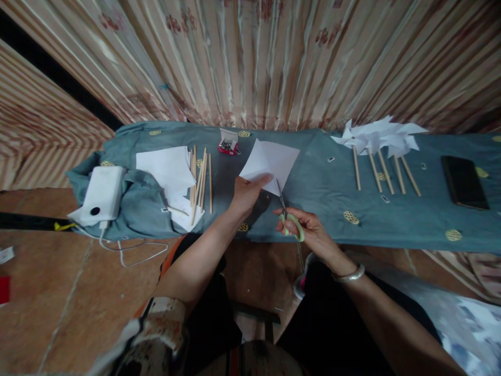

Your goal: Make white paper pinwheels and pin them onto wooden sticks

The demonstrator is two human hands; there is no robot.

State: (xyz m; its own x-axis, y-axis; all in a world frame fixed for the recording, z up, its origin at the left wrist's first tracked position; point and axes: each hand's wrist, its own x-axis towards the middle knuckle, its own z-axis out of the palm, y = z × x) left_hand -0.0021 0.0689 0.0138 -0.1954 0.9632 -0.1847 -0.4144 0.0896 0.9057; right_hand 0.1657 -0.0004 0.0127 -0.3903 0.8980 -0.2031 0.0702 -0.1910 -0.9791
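Note:
My left hand (246, 192) pinches the lower corner of a white paper square (270, 161), holding it tilted above the blue cloth-covered table (321, 209). My right hand (305, 225) grips green-handled scissors (287, 211); their blades point up and touch the paper's lower right edge. A silver bangle (351, 275) sits on my right wrist.
To the left lie white paper sheets (166, 167) and several wooden sticks (200, 180). A small red box of pins (228, 144) stands at the back. Several finished paper pinwheels on sticks (378, 143) lie right, beside a black phone (464, 182). A white power bank (100, 193) with cable rests far left.

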